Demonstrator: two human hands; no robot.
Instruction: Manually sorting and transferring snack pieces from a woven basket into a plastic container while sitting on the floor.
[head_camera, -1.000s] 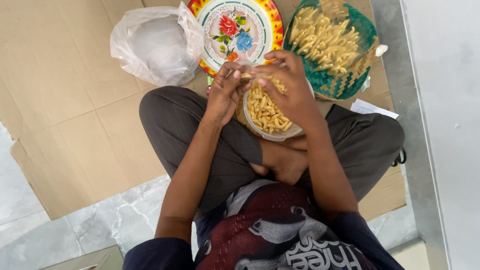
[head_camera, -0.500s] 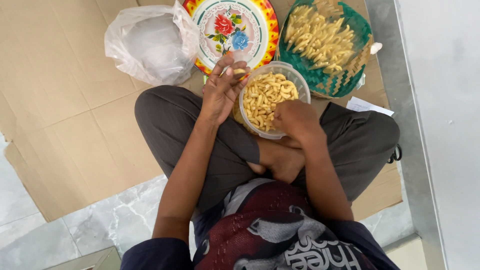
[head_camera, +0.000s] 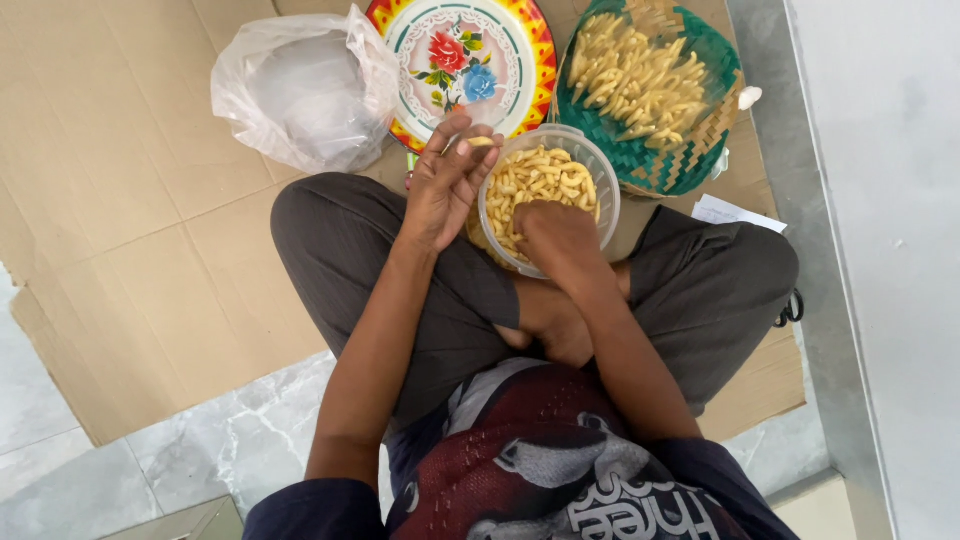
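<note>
plenty of pale pieces are already piled in the woven tray (head_camera: 690, 150) while the clear tub (head_camera: 600, 170) on the lap is kept about full, one piece (head_camera: 481, 142) pinched in the left hand (head_camera: 445, 185), right hand (head_camera: 555, 235) dug in, grip hidden.

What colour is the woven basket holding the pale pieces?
Green and tan woven basket, clearest in the head view.

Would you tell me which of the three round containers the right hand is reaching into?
The clear plastic tub of yellow pieces on the lap, not the flowered plate or woven basket.
</note>
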